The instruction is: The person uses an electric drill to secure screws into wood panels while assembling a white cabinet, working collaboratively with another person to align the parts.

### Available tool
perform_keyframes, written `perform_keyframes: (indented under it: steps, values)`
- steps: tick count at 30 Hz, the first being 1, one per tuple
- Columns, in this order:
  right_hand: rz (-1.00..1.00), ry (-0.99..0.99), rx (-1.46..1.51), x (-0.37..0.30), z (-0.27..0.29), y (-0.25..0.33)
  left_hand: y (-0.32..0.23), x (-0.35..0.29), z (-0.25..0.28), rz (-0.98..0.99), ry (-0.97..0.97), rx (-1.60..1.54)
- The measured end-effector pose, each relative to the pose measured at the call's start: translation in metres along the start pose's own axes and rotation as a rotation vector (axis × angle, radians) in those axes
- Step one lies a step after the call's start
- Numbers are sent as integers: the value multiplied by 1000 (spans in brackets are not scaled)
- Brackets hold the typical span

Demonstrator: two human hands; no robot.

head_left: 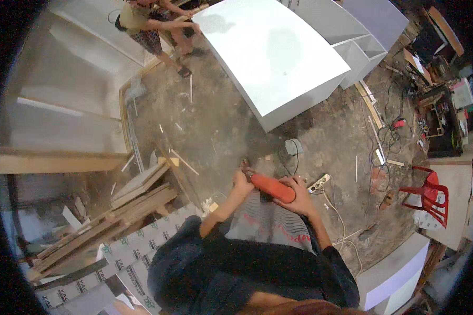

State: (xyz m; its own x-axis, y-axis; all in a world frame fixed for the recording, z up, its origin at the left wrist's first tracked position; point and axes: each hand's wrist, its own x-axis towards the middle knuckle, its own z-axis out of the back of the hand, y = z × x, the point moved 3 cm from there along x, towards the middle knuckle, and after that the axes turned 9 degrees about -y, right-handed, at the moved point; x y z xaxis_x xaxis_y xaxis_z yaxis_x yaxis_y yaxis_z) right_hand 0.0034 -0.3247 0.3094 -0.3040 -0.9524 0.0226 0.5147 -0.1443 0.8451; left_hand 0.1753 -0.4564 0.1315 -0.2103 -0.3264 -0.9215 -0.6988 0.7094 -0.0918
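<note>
An orange-red hand-held power tool (274,187) with a long rounded body lies across in front of me; its exact kind is hard to make out. My left hand (242,185) is closed round its narrower front end, by a small dark metal head (247,167). Around the thicker rear end wraps my right hand (299,197). Beneath the tool, a grey surface with wavy lines and red print (265,223) spreads over my lap. Haze hangs in the air to the left of the tool head.
Another person (151,23) touches a large white cabinet (273,52) at the far side. A power strip (319,183) with cords lies right of my hands. Stacked boards (126,210) lean at left; a red plastic chair (428,197) stands at right. Wood strips litter the floor.
</note>
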Motion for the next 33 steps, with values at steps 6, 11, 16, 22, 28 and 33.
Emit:
perform_keyframes:
  steps: [6,11,16,22,28,33]
  values:
    - [45,94,-9,32,-32,10,-35,-10,3,5,-82,-188]
    - [47,207,-18,86,-56,30,-81,-10,-15,-43,-106,-287]
    - [111,268,-55,139,-81,69,-133,4,-28,-160,-77,-255]
    - [119,253,-100,181,-109,88,-179,1,-62,-107,-172,-306]
    - [66,226,-113,222,-117,107,-216,22,-101,-89,-58,-218]
    - [41,159,-103,251,-98,100,-214,24,-161,-40,-87,-223]
